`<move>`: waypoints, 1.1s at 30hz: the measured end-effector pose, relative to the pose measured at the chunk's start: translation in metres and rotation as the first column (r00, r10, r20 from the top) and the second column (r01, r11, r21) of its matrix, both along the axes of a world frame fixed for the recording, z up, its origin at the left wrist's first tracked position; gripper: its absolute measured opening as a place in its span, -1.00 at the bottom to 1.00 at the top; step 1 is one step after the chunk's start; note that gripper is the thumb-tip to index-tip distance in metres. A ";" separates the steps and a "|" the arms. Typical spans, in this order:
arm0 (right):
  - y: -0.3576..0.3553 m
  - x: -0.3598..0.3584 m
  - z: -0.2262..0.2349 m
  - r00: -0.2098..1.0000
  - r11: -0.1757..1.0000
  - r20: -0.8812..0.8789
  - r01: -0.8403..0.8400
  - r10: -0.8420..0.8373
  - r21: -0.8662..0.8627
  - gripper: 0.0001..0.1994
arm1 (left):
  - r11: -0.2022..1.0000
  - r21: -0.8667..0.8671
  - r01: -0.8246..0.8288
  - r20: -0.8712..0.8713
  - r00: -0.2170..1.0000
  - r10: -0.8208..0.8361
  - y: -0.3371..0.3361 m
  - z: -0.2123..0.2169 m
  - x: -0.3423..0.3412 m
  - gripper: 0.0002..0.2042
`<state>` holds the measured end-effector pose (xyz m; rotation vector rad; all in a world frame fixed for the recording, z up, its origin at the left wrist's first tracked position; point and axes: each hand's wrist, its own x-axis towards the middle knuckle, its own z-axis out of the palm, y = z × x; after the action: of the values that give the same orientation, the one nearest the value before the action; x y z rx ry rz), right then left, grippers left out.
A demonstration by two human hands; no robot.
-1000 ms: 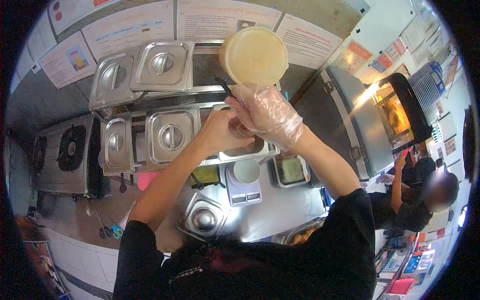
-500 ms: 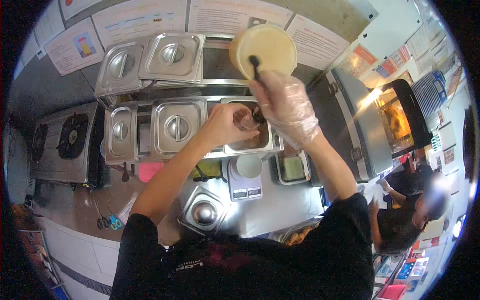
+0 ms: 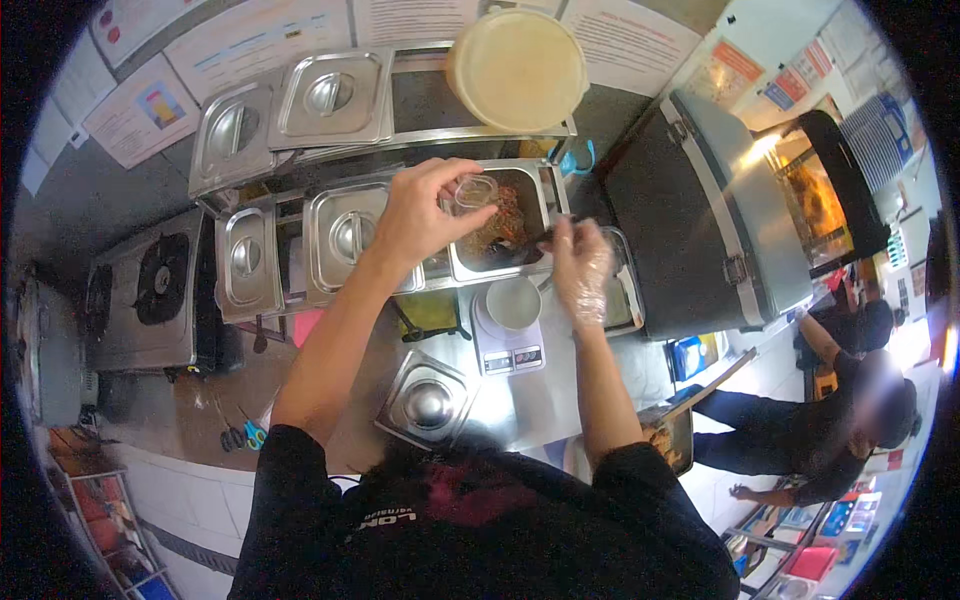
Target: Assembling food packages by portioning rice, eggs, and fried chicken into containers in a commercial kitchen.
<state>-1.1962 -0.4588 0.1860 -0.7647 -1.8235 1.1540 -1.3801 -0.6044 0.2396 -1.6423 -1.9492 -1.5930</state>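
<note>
My bare left hand (image 3: pixel 425 215) pinches a small clear plastic cup (image 3: pixel 476 190) over an open steel pan (image 3: pixel 535 185) of reddish-brown food. My right hand (image 3: pixel 580 268), in a clear plastic glove, is closed on a dark spoon (image 3: pixel 538 240) whose end dips into that pan's right side. Just below the pan, a digital scale (image 3: pixel 505 350) carries a white cup (image 3: pixel 513 303). A loose steel pan lid (image 3: pixel 428 402) lies on the counter near my chest.
Lidded steel pans (image 3: pixel 335 232) fill the rack to the left, with a large round cream tub (image 3: pixel 517 65) on top. A grey cabinet (image 3: pixel 700 220) and a lit oven (image 3: pixel 830 190) stand right. Another person (image 3: pixel 850 400) bends low at the right. A burner (image 3: pixel 150 280) sits left.
My gloved right hand has come down from the round tub to the open pan with the spoon. My left hand has lifted the small clear cup over the pan.
</note>
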 end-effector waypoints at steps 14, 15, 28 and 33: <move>-0.027 0.022 0.049 0.974 0.809 0.055 0.151 -0.221 0.568 -0.69 | 0.977 0.052 -0.206 -0.303 0.929 0.212 0.011 0.004 0.025 -0.36; -0.030 0.015 0.063 0.987 0.922 0.128 0.043 -0.099 0.386 -0.72 | 0.978 0.045 -0.202 -0.301 0.931 0.206 0.012 0.002 0.025 -0.36; 0.013 -0.025 0.076 0.851 0.972 0.495 -0.229 0.174 0.053 -0.61 | 0.956 -0.028 -0.292 -0.257 0.926 0.275 0.012 0.003 0.049 -0.23; 0.025 -0.025 0.088 0.803 0.929 0.538 -0.359 0.256 0.094 -0.66 | 0.889 -0.238 -0.392 -0.253 0.909 0.333 -0.030 0.016 0.067 -0.23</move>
<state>-1.2210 -0.4339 0.2741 -0.7261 -2.5552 1.0045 -1.3135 -0.6339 0.2552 -1.3469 -2.2832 -1.0020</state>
